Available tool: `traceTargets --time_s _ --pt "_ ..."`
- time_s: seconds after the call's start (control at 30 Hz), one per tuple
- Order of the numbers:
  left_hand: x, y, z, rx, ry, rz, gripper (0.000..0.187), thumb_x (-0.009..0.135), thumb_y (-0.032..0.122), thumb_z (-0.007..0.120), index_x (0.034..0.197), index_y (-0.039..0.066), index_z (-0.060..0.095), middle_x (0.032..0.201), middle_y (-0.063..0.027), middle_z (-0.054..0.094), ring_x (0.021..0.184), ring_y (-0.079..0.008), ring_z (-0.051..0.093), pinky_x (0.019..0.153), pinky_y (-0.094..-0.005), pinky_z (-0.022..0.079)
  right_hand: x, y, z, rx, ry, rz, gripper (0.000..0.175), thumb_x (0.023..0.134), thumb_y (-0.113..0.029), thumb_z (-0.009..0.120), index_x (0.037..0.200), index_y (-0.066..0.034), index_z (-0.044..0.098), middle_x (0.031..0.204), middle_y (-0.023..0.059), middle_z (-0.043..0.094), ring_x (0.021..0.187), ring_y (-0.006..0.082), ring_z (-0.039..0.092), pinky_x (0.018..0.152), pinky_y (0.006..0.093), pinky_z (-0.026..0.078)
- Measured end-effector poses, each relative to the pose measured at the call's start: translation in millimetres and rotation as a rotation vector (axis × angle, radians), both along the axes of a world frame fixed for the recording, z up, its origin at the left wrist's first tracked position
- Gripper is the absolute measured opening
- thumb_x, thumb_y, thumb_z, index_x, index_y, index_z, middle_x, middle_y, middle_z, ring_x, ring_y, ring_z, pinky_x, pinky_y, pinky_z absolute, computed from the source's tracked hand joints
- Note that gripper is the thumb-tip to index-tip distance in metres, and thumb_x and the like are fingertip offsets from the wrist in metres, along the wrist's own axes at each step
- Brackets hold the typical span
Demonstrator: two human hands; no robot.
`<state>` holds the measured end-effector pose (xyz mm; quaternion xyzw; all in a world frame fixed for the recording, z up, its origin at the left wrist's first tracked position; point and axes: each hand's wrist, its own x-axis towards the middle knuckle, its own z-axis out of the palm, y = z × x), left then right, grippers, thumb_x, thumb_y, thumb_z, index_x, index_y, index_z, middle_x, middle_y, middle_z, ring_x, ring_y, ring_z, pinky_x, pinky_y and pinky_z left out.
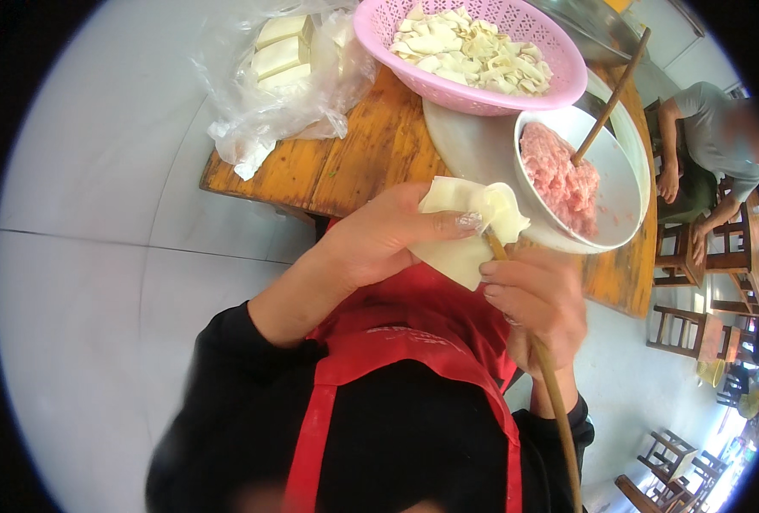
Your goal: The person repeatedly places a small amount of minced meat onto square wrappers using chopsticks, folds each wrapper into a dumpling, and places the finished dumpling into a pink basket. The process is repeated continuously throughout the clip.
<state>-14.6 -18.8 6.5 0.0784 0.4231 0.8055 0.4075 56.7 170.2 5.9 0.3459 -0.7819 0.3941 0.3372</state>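
Observation:
My left hand (379,234) holds thin dough wrappers (450,256), its thumb pressed on top. A wrapper's upper right part is curled over. In my right hand (539,308) is a long wooden stick (555,397), its tip touching the dough beside my left thumb. To the right of the dough, a white bowl (623,192) holds pink minced meat (559,183). A second wooden stick (613,96) stands slanted in the meat. Beyond the bowl, a pink perforated plastic basket (469,102) contains many folded wontons (475,51).
On the wooden table (379,134), a clear plastic bag (328,112) holds several stacks of wrappers (283,54). A metal basin (584,25) is behind the basket. At right, a person (706,134) sits near wooden stools (684,330). A red apron (411,359) covers my front.

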Motion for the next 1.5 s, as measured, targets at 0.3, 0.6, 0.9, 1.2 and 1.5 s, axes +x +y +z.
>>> traceTargets --time_s 0.3,0.6,0.9,1.2,1.5 --pt "1 9 -7 -0.076 0.082 0.118 0.028 0.087 0.012 0.059 0.112 -0.001 0.058 0.102 -0.0051 0.064 0.093 -0.0120 0.060 0.081 -0.0262 0.047 2 -7 1 0.217 0.067 0.005 0.026 0.067 -0.006 0.069 0.092 -0.0072 0.062 0.092 0.0079 0.066 0.082 0.0275 0.061 0.067 0.0330 0.051" --pt "1 14 -13 -0.360 0.502 0.422 0.025 0.091 0.014 0.051 0.110 -0.001 0.058 0.097 -0.0034 0.063 0.090 -0.0092 0.058 0.078 -0.0254 0.047 18 -12 9 0.043 0.058 0.046 0.025 0.068 -0.004 0.071 0.088 -0.0062 0.057 0.091 0.0111 0.064 0.077 0.0281 0.061 0.063 0.0332 0.053" --pt "-1 21 -13 -0.165 0.306 0.469 0.024 0.092 0.013 0.051 0.110 -0.001 0.056 0.100 -0.0038 0.062 0.089 -0.0094 0.058 0.076 -0.0245 0.047 39 8 -7 -0.644 -0.140 -0.189 0.021 0.096 -0.021 0.048 0.093 0.0001 0.050 0.099 0.0199 0.052 0.075 0.0280 0.063 0.068 0.0377 0.057" --pt "10 29 -9 -0.223 0.395 0.277 0.024 0.093 0.014 0.048 0.110 0.000 0.057 0.100 -0.0036 0.062 0.093 -0.0100 0.058 0.077 -0.0251 0.047 26 9 -9 -0.342 -0.139 -0.174 0.006 0.085 -0.004 0.061 0.088 -0.0005 0.064 0.097 0.0209 0.063 0.087 0.0312 0.065 0.075 0.0373 0.054" --pt "-29 20 -5 -0.536 1.000 0.266 0.026 0.091 0.009 0.050 0.116 0.003 0.054 0.098 -0.0097 0.061 0.091 -0.0187 0.062 0.076 -0.0304 0.051 33 40 -4 -0.717 -0.082 -0.270 0.024 0.098 -0.021 0.045 0.091 -0.0002 0.054 0.091 0.0178 0.059 0.082 0.0263 0.062 0.070 0.0344 0.054"
